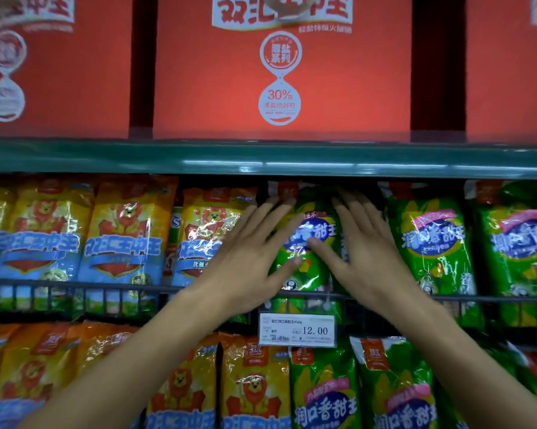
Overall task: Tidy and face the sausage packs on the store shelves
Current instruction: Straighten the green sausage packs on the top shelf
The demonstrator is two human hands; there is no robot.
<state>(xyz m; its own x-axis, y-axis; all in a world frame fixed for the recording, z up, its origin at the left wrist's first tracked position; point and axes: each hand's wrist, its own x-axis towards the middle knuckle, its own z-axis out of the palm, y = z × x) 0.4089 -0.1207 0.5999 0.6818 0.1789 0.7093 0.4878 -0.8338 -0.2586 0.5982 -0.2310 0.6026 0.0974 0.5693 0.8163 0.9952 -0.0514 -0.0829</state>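
Observation:
A green sausage pack stands upright on the middle shelf behind a dark wire rail. My left hand lies flat with straight fingers on the pack's left side. My right hand lies flat on its right side, fingers reaching toward its top. Yellow-and-blue sausage packs stand in a row to the left. More green packs stand to the right.
A green shelf edge runs above, with large red cartons on it. A white price tag reading 12.00 hangs on the rail. Below it stand more yellow packs and green packs.

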